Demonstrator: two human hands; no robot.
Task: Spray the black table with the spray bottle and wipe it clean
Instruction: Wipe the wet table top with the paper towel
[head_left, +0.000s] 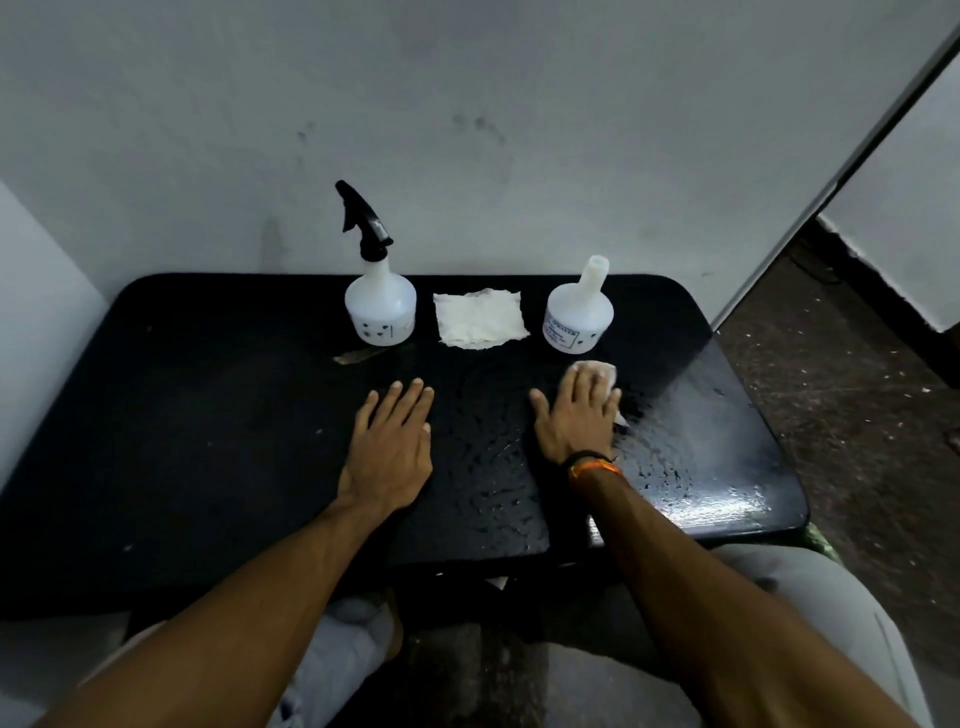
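I see both hands on the black surface (208, 415), palms down. The left hand (389, 441) lies flat near the centre, fingers straight and together, grasping nothing. The right hand (576, 410), at 3 o'clock from the left and apart from it, presses a white cloth (605, 371) against the surface with straight fingers; the cloth shows past the fingertips and at the little-finger side. A black and orange band (592, 465) circles the right wrist.

The spray bottle (379, 306) stands upright at 12 o'clock from the left hand, near the far edge: white body, black trigger head, nozzle aimed to 9 o'clock. A second white bottle (579, 317) without a trigger head stands upright at 12 o'clock from the right hand, just beyond the cloth. A folded white paper towel (478, 319) lies flat between the two bottles.

The surface is wet and beaded from its centre out to 3 o'clock, with glare toward the near right corner. The portion at 9 o'clock looks dull. A grey wall (467, 104) stands behind the surface.
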